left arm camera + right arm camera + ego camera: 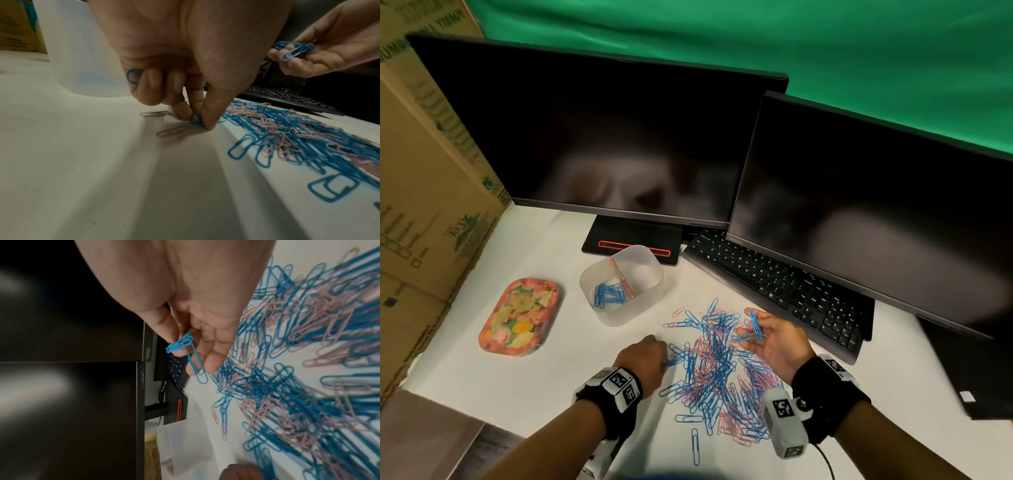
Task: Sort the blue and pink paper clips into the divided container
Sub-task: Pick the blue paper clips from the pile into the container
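A pile of blue and pink paper clips [719, 363] lies spread on the white table. The clear divided container [621, 284] stands behind it to the left, with blue clips [608, 295] in its left compartment; the right compartment looks empty. My left hand [650, 356] is at the pile's left edge, thumb and fingertips pinching a blue clip [195, 121] on the table, with another blue clip [132, 78] tucked in the curled fingers. My right hand [767, 334] hovers palm-up over the pile's right side, thumb pinning a few blue clips [755, 325] [185, 347] against its fingers.
Two dark monitors [599, 137] [876, 212] and a black keyboard [784, 284] stand behind and to the right of the pile. A floral tray [520, 317] lies left of the container. Cardboard boxes [424, 192] wall the left side.
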Tool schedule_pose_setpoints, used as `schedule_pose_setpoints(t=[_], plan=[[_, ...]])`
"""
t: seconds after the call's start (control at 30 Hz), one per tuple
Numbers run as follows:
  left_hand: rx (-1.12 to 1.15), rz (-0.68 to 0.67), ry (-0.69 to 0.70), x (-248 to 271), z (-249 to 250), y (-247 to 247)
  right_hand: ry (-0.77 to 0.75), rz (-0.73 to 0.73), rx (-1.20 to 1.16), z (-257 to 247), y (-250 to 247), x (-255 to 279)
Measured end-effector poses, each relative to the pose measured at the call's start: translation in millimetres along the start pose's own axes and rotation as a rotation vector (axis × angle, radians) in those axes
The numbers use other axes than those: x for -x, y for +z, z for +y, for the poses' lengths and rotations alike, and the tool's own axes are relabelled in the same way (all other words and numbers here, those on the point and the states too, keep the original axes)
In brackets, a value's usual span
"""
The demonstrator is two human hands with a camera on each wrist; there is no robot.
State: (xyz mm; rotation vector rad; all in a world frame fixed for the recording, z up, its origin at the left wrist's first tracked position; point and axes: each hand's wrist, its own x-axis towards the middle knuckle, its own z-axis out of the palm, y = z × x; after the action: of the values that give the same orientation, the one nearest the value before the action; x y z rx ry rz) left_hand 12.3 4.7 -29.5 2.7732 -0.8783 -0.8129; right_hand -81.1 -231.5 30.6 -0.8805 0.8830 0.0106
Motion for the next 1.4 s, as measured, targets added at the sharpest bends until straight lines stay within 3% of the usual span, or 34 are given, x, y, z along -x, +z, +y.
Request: schedule_pose_setpoints(t=[0.2,0.4,0.6,0.8,0.93,1.1,1.27,1.4], plan=[[0.256,0.026,0.000,4,1,-19,0.150,-0.014,0.006,-4,4,-4],[0.742,0.115,-0.038,14,3,-61,0.218,-0.098,0.207,-9,38,-4],[1.501,0.211,-0.283,17,-21,-102,0.215,-0.239,0.414,-14,118,-7],[1.835,0.290,-0.499,6,-53,-117,0.206,-0.322,0.560,-13,200,-16],[1.874,0.345,-0.594,-5,-60,-122,0.239,-0.365,0.661,-12,243,-22],[1.732,0.415,-0.612,-12,-53,-134,0.076,-0.316,0.698,-7,254,-38],[1.576,0.434,-0.534,-12,-50,-133,0.098,-0.392,0.658,-20,223,-39],[1.409,0.438,-0.370,-4,-44,-124,0.032,-0.367,0.775,-23,167,-44]])
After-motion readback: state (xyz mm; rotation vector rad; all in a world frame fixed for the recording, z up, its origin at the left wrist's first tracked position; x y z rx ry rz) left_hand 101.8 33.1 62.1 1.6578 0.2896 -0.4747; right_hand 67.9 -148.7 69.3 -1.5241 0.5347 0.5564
